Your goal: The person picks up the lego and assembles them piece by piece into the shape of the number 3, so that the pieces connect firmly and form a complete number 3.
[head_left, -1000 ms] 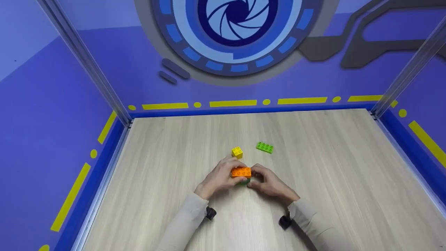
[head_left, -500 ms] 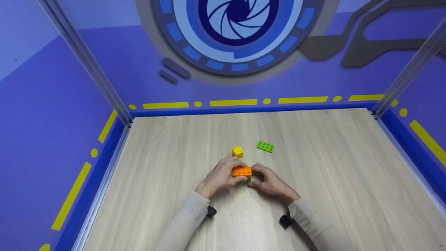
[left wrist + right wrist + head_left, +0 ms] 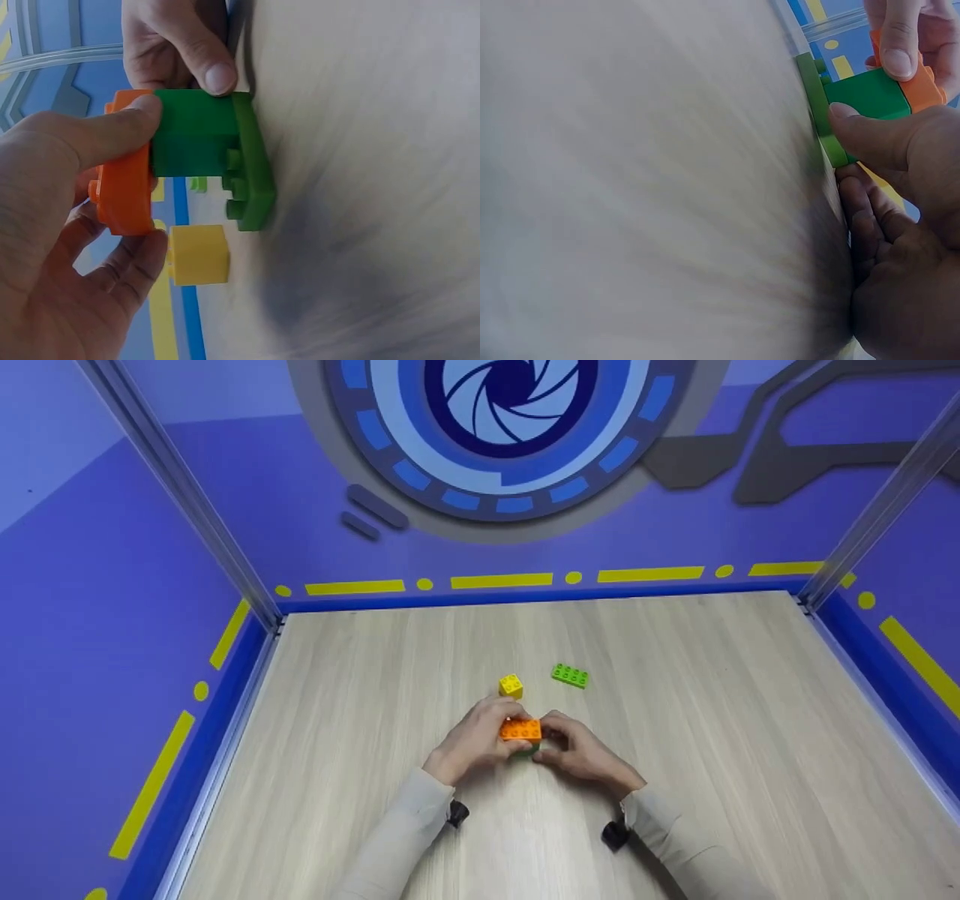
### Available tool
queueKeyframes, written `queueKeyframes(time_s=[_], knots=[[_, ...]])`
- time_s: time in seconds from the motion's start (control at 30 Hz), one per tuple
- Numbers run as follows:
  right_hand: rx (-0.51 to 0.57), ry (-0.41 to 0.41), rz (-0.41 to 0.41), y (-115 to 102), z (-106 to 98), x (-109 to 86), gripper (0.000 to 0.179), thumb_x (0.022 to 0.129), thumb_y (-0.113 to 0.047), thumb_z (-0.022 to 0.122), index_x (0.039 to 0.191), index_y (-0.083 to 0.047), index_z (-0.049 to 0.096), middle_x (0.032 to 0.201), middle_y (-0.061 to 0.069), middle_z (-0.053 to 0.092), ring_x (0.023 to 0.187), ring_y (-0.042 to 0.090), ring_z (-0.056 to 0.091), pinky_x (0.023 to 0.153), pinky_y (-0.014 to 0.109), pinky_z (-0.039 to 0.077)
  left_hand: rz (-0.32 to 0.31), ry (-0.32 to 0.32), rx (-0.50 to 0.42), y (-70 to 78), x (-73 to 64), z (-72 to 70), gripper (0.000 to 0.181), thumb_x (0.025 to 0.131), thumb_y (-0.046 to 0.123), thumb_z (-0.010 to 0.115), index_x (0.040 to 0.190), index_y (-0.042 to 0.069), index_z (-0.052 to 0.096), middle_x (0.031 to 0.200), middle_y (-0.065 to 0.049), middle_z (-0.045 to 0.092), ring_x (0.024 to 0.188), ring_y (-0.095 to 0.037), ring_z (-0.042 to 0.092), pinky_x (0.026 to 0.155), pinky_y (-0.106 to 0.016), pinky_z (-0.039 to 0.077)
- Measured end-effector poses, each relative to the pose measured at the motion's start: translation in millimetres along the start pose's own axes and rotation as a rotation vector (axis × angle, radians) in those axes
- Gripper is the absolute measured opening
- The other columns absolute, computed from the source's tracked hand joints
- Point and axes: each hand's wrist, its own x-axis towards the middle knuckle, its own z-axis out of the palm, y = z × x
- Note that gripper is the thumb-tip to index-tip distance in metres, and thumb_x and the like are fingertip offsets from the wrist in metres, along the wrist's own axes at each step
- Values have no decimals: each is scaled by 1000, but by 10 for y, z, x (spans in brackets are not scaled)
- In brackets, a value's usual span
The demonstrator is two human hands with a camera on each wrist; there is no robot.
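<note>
My left hand (image 3: 476,739) pinches an orange toy building brick (image 3: 523,730) between thumb and fingers. The orange brick sits on a dark green brick (image 3: 193,133), and under that lies a flatter green brick (image 3: 256,172) at table level, its studs showing on one side. My right hand (image 3: 585,754) grips the lower green bricks from the right end; in the right wrist view its thumb (image 3: 870,135) lies where the dark green brick meets the flat one. Some of its fingertips are hidden behind the stack.
A small yellow brick (image 3: 511,686) stands just beyond my left hand. A light green flat brick (image 3: 571,676) lies farther back to the right. The wooden tabletop (image 3: 360,697) is bordered by blue panels at the back and sides.
</note>
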Motion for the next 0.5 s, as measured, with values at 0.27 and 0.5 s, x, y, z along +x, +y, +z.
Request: queueKeyframes(time_s=[0.27,0.5], knots=[[4,-17,11,-8,27,35,27,92,-8,82,118,-13,74,115,4,68,111,21,59,104,32,46,-152,-4,-50,57,-17,-27,27,88,22,90,111,15,77,113,4,70,103,-14,58,94,-33,54],[-7,-7,35,-7,7,12,28,92,-9,82,118,-14,74,116,3,68,112,21,60,106,36,47,-111,53,-48,20,-55,72,31,90,24,88,118,15,76,122,1,72,113,-17,61,102,-36,53]])
